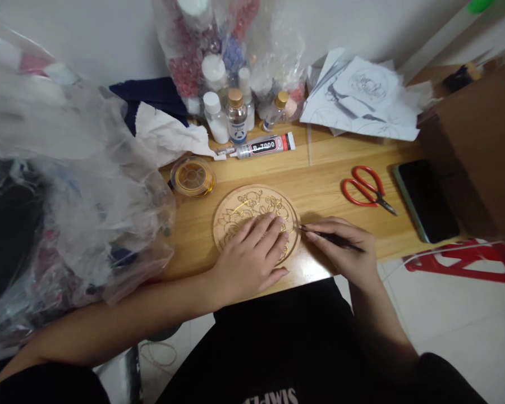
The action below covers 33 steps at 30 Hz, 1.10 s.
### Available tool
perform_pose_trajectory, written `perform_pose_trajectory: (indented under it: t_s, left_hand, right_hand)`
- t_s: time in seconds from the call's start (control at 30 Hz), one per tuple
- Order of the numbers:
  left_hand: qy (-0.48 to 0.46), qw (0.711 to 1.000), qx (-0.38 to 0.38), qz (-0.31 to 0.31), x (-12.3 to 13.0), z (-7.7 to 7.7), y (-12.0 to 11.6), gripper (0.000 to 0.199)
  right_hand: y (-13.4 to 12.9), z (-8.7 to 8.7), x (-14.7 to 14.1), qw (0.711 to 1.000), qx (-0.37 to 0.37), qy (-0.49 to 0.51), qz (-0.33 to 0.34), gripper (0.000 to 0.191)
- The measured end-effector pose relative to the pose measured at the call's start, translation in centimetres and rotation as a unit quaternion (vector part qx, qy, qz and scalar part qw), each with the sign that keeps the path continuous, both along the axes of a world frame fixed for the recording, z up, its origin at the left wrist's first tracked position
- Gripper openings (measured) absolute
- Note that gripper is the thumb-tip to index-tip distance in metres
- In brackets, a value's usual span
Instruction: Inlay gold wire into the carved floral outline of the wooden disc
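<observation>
A round wooden plaque (221, 216) lies on the table, carved with a line pattern that has gold wire set along parts of it. My left hand (252, 258) rests flat over its lower middle, fingers stretched out, covering some of the pattern. Pinched in my right hand (349, 247) are dark, slender tweezers (334, 238), their tips pointing left and reaching the plaque's right rim. A spool of gold wire (193, 177) lies just beyond the plaque's upper left.
Behind the plaque lie a glue tube (265, 147) and several small bottles (237, 115). Red-handled scissors (368, 188) and a phone (427, 199) are at the right. Plastic bags (88, 168) crowd the left; sketched papers (362, 95) and a cardboard box (480, 146) stand at the back right.
</observation>
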<state>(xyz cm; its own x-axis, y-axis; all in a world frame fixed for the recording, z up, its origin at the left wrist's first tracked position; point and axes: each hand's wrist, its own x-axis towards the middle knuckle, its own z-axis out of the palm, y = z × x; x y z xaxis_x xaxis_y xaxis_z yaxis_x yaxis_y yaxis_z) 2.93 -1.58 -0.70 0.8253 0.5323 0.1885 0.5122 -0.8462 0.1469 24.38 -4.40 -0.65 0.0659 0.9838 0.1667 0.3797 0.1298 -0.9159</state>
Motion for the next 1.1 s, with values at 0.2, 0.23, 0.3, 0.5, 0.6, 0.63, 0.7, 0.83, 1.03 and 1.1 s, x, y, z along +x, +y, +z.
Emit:
perform_pose_trajectory:
  t_s: [0.2,0.23,0.3,0.5,0.6,0.63,0.7,0.83,1.03,1.1]
  left_hand:
    - [0.004,1.0,0.0,-0.001,0.0,-0.1,0.0,0.055]
    - [0.004,1.0,0.0,-0.002,0.0,0.0,0.0,0.055]
    - [0.005,1.0,-0.002,-0.002,-0.1,0.0,0.0,0.056]
    - [0.007,1.0,-0.004,-0.001,-0.1,0.0,0.0,0.055]
    - [-0.002,1.0,0.009,-0.002,-0.1,-0.1,0.0,0.054]
    - [-0.005,1.0,0.013,-0.001,-0.1,-0.1,0.0,0.054]
    - [-0.006,1.0,0.013,0.0,-0.1,-0.2,-0.1,0.054]
    - [0.002,1.0,-0.001,0.001,-0.1,-0.2,-0.1,0.055]
    - [0.002,1.0,-0.016,0.014,-0.1,-0.1,-0.2,0.054]
    - [-0.01,0.999,-0.031,0.032,-0.1,0.1,-0.3,0.054]
  right_hand:
    - [-0.3,-0.6,0.8,0.994,0.028,-0.04,-0.094,0.019]
    - [-0.2,-0.7,1.2,0.991,0.043,-0.099,-0.082,0.022]
    - [0.3,-0.7,2.3,0.964,0.066,-0.255,-0.035,0.023]
    - [2.4,0.6,5.4,0.876,0.051,-0.479,0.016,0.031]
    - [3.8,2.2,7.1,0.826,0.029,-0.558,-0.071,0.032]
    - [4.4,2.8,7.6,0.807,-0.006,-0.581,-0.104,0.034]
    - [5.5,3.5,8.4,0.786,-0.09,-0.599,-0.121,0.032]
    - [6.8,3.8,8.7,0.789,-0.188,-0.579,-0.088,0.032]
    - [6.5,3.2,8.3,0.811,-0.146,-0.558,-0.095,0.028]
    - [6.4,3.2,8.4,0.822,-0.147,-0.546,-0.061,0.026]
